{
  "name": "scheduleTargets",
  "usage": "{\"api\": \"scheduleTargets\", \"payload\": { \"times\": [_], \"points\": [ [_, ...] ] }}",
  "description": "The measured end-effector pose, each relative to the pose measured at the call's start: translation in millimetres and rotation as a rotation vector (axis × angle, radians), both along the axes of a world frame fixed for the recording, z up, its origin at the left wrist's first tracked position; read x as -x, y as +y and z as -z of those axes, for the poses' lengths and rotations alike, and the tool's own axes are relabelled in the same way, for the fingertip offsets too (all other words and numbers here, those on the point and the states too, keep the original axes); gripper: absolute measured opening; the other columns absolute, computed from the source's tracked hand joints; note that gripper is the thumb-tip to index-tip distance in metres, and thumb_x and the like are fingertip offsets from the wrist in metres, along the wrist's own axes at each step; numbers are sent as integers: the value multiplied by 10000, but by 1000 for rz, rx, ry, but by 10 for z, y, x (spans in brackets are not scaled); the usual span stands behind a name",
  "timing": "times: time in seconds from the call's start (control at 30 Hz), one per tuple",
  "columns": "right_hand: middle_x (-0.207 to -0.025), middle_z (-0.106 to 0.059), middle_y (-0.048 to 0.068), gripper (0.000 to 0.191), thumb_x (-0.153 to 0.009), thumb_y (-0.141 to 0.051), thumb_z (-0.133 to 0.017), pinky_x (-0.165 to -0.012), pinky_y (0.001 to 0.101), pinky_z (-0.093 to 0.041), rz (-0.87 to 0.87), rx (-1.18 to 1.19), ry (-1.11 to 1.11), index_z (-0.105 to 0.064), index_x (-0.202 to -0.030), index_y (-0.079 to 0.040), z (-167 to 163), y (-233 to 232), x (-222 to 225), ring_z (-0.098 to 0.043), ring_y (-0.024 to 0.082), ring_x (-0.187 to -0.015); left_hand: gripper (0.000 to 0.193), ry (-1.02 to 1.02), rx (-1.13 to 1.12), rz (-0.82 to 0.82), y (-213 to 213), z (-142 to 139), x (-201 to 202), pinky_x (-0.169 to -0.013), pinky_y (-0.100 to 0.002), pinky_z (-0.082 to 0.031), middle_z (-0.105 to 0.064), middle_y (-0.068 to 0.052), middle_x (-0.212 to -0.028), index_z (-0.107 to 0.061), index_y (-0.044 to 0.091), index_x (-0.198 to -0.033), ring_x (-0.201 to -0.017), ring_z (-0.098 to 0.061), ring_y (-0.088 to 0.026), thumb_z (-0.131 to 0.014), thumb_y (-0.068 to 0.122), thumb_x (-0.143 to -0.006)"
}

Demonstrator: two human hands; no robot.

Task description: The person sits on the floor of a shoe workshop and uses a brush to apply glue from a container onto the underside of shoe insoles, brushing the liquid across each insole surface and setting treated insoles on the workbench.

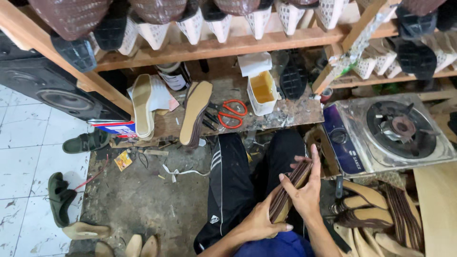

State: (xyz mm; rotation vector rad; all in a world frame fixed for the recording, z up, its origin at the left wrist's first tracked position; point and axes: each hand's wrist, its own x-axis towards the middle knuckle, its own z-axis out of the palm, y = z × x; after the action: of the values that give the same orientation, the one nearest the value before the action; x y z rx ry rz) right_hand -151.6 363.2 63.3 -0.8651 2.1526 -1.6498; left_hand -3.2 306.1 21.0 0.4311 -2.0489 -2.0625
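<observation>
A stack of brown shoe insoles (pixel 287 192) stands on edge over my lap, held between both hands. My left hand (pixel 261 220) grips its lower end from below. My right hand (pixel 304 186) wraps the upper side, fingers spread along the top edge. Black trousers with white stripes (pixel 228 185) cover my legs beneath. More insoles (pixel 381 214) lie heaped to my right.
A low wooden bench (pixel 285 114) ahead carries two tan insoles (pixel 196 112), red-handled scissors (pixel 232 114) and a white tub of yellow glue (pixel 262 90). A single-burner gas stove (pixel 395 128) sits right. Shelves of shoe soles (pixel 228 45) overhang. Green sandals (pixel 59 197) lie left.
</observation>
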Motion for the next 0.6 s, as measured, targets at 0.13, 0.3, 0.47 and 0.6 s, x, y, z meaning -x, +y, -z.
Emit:
{"api": "scheduleTargets", "payload": {
  "times": [0.13, 0.3, 0.47, 0.6],
  "points": [
    [-1431, -503, 195, 1050, -781, -146, -795, -952, 383, -549, -196, 26, -8, -193, -1640, -109, 49, -41, 30, -595, 264, -1199, 966, -24, -101, -70, -40, -13, -52, -1026, -362, -525, -634, -141, -1341, -318, 30, -1603, -1171, -668, -219, -840, 237, -818],
    [-1632, -341, 230, 860, -989, -273, -616, -1147, 451, -383, -302, 171, -213, -103, -1665, -133, 213, -65, 145, -438, 347, -1427, 694, -41, -571, -319, -414, 29, -62, -653, -335, -596, -647, -124, -1020, -442, 0, -1411, -743, -683, -177, -797, 202, -849],
    [-1613, -341, 233, 753, -927, -333, -655, -1209, 514, -292, -171, -436, 457, -363, -1586, -114, 571, -20, 183, -327, 437, -1484, 583, 19, 127, -674, -1386, 62, -499, -917, -344, -565, -692, -146, -1181, -530, -26, -1347, -1061, -659, -202, -846, 130, -883],
    [-1628, -276, 264, 755, -876, -365, -691, -1187, 563, -265, -187, -596, 768, -447, -1533, -85, 917, -22, 124, -271, 477, -1480, 874, 145, -140, -751, -2217, 60, -637, -995, -331, -528, -637, -172, -1329, -267, 18, -1510, -1182, -643, -222, -799, 73, -819]
  ]
}}
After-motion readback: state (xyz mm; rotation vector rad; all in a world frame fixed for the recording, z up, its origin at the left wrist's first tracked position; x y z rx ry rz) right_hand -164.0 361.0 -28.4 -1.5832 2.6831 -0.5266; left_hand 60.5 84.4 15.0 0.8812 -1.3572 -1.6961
